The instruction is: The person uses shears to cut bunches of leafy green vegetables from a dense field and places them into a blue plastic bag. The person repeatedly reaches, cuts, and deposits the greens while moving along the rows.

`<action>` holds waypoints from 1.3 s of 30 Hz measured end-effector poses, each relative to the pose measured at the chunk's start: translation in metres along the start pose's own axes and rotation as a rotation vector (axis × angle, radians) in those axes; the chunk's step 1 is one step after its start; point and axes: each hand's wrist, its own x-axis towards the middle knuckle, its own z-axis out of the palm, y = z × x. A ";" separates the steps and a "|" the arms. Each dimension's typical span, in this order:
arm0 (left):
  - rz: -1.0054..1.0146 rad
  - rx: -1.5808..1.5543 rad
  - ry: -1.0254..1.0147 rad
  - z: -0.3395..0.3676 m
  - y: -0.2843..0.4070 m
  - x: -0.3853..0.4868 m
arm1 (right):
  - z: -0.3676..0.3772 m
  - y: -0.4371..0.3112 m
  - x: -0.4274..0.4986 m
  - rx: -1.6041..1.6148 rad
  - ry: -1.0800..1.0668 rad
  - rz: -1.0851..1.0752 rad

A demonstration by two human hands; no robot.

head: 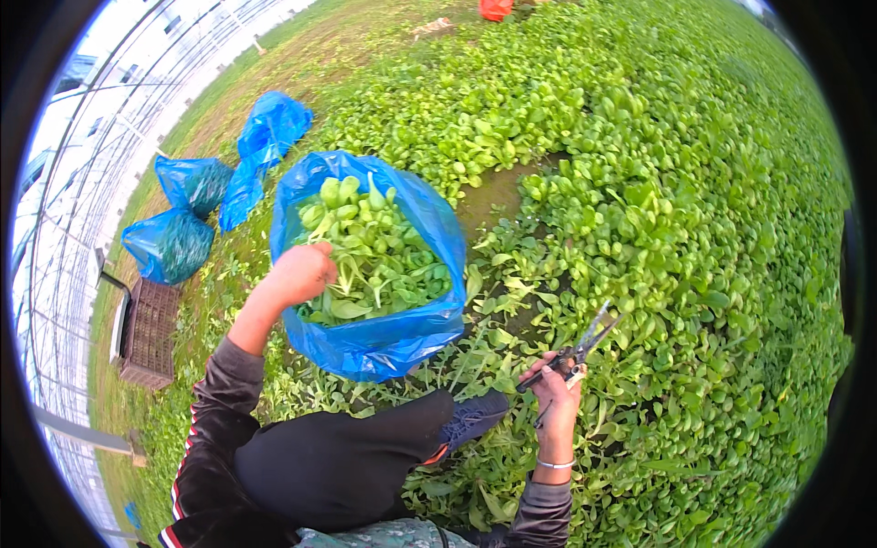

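Note:
My left hand [301,272] is over the left side of an open blue plastic bag [384,349], with its fingers curled at the leafy greens [384,253] inside. Whether it grips a plant is hidden by the hand itself. The bag stands wide-mouthed and is heaped with pale and dark green leaves. In my right hand [556,394] is a pair of garden snips [575,353] with dark handles. Their narrow blades are spread apart and point up and right, over the growing leafy plants [658,274].
Several more blue bags [171,243] lie up and left. Below them stands a brown plastic crate [149,332]. A red object [495,9] is at the far top. Bare soil [490,198] shows beside the bag. My shoe [473,419] rests among the plants. Greenhouse framing [82,137] lines the left.

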 end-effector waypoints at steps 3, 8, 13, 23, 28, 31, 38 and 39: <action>-0.095 0.046 0.227 -0.036 0.028 0.011 | -0.020 0.002 -0.001 -0.072 0.067 0.052; 0.466 -0.532 0.110 -0.088 0.128 0.057 | -0.062 -0.001 0.005 -0.115 0.240 -0.001; 1.089 -0.456 -0.668 -0.051 0.221 0.129 | -0.089 -0.021 0.002 -0.294 0.361 -0.025; 0.912 -0.052 -0.237 0.116 0.294 0.255 | -0.073 0.006 -0.011 -0.176 0.194 0.361; 0.841 -0.226 -0.179 0.129 0.275 0.271 | -0.074 0.027 0.015 -0.141 0.199 0.533; 0.792 -0.273 -0.155 0.129 0.274 0.267 | -0.078 0.028 0.039 -0.127 0.213 0.571; 0.790 -0.428 -0.077 0.144 0.271 0.270 | -0.080 0.021 0.057 -0.218 0.219 0.502; 0.771 -0.513 -0.069 0.146 0.267 0.268 | -0.080 0.020 0.053 -0.203 0.201 0.487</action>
